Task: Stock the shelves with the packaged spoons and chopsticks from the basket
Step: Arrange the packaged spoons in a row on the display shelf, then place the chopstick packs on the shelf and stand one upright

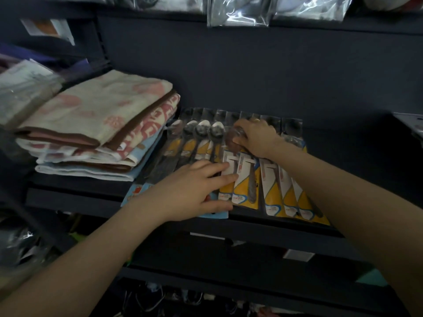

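Several packaged spoons [273, 193] in yellow-and-white cards lie side by side in a row on a dark shelf [75, 199]. My left hand [194, 191] rests flat on the lower ends of the packs at the row's middle, fingers spread, over a blue-edged pack [134, 193]. My right hand [257, 137] is curled over the bowl end of a spoon pack [241, 179] near the back of the shelf, gripping it. The basket is out of view.
A stack of folded towels [96, 124] fills the shelf's left part, touching the spoon row. Clear plastic bags [238, 10] hang above. The shelf's back panel is dark. Lower shelves [229, 275] with price tags sit below. Bare shelf lies right of the spoons.
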The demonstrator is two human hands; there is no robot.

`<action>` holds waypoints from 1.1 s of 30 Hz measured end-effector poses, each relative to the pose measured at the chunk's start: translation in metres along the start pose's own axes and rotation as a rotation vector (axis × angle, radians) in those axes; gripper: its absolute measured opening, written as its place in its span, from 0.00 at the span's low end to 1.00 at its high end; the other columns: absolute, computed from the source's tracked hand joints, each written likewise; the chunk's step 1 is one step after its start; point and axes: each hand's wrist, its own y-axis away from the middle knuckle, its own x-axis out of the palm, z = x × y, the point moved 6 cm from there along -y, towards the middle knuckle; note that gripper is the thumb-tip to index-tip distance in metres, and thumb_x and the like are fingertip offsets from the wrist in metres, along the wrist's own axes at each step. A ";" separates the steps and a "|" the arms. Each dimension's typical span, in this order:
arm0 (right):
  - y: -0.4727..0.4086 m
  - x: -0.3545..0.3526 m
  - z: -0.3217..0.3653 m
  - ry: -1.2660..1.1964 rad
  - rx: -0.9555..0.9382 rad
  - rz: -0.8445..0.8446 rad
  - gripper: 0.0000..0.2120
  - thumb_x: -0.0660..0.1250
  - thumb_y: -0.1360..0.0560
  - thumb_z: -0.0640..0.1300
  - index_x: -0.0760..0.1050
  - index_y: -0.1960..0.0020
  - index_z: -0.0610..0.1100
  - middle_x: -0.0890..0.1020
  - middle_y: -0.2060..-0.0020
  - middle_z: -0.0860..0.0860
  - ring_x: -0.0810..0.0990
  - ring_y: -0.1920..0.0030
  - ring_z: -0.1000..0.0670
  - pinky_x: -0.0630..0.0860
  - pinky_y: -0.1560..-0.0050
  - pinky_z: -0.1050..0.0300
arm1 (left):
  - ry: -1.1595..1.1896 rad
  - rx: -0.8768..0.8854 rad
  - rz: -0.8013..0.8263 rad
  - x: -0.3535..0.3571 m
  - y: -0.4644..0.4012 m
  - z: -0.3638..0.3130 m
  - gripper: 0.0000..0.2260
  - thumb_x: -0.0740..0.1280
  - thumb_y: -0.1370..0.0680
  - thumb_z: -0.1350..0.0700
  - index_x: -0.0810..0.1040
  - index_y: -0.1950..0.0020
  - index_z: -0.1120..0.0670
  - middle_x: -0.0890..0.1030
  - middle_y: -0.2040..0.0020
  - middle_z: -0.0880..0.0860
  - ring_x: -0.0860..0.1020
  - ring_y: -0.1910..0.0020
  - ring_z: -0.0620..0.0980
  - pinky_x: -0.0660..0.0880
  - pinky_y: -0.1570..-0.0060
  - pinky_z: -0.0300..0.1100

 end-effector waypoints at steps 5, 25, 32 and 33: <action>0.014 -0.015 -0.007 -0.071 -0.003 -0.096 0.24 0.55 0.20 0.52 0.61 0.27 0.45 0.68 0.31 0.40 0.65 0.31 0.37 0.64 0.34 0.43 | 0.081 0.050 -0.151 -0.014 0.002 0.002 0.36 0.42 0.32 0.30 0.53 0.26 0.42 0.53 0.24 0.43 0.51 0.27 0.42 0.52 0.32 0.37; 0.262 -0.126 -0.271 0.222 0.696 0.101 0.36 0.57 0.28 0.68 0.67 0.32 0.42 0.72 0.33 0.42 0.71 0.35 0.39 0.70 0.39 0.47 | 0.805 0.086 -0.135 -0.043 -0.152 -0.228 0.20 0.65 0.25 0.49 0.69 0.33 0.49 0.78 0.44 0.45 0.77 0.47 0.44 0.74 0.44 0.41; 0.263 -0.120 -0.265 0.293 0.550 0.126 0.28 0.64 0.29 0.58 0.67 0.36 0.41 0.76 0.39 0.42 0.75 0.40 0.40 0.70 0.51 0.54 | 1.191 -0.142 -0.083 -0.026 -0.203 -0.267 0.16 0.65 0.24 0.55 0.72 0.36 0.51 0.78 0.50 0.46 0.77 0.50 0.44 0.77 0.50 0.40; 0.261 -0.117 -0.262 0.325 0.536 0.097 0.27 0.64 0.28 0.55 0.66 0.36 0.40 0.76 0.40 0.42 0.76 0.40 0.40 0.70 0.52 0.53 | 1.220 -0.166 -0.096 -0.025 -0.206 -0.270 0.15 0.64 0.24 0.56 0.73 0.36 0.52 0.78 0.48 0.48 0.77 0.49 0.44 0.77 0.50 0.40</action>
